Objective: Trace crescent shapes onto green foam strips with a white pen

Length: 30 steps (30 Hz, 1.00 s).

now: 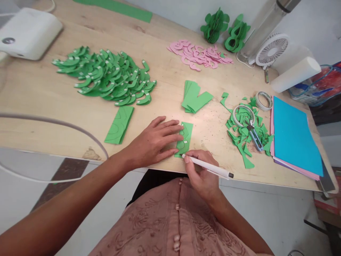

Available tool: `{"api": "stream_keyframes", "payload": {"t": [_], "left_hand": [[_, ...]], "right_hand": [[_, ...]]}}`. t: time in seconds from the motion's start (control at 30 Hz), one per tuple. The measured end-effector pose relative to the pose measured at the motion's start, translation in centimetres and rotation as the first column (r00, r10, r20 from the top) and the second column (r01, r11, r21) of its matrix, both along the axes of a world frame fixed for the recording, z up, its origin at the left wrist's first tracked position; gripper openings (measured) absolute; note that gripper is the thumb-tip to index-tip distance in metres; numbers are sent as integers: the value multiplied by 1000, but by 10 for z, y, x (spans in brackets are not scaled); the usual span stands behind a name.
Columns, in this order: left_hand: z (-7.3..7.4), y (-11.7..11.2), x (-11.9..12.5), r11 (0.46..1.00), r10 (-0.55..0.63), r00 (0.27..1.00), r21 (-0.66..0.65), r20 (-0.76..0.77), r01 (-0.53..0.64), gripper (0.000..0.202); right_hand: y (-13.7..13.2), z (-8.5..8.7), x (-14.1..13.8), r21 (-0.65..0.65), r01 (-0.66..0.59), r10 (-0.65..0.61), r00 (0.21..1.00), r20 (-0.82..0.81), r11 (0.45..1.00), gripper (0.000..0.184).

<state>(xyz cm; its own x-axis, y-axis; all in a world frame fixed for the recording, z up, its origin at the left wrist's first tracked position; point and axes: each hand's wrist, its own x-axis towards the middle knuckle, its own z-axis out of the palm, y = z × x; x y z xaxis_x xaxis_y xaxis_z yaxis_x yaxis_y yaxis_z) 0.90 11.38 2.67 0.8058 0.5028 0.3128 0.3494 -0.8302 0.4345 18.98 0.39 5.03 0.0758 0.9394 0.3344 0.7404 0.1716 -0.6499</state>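
On the pale surface [165, 89], any print on a tape roll [270, 102] is unreadable. The left hand [157, 142], fingers slightly apart, rests on a green strip [189, 127]; fingers of the right hand [204, 174] clamp a white pen [209, 165].

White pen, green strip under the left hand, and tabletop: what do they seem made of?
White pen: probably smooth plastic, judging by its even barrel. Green strip: likely matte paper or thin card; it looks flat and dull. Tabletop: wood or wood-look laminate, slight sheen; knot-like marks show.
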Motion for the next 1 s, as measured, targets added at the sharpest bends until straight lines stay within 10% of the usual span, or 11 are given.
{"api": "stream_keyframes", "payload": {"t": [1.0], "left_hand": [[-1,1,0,1000,5,1000,-31,-9,-6,26]], "right_hand": [[-2,1,1,33,7,-7,1000,-19,999,14]]}}
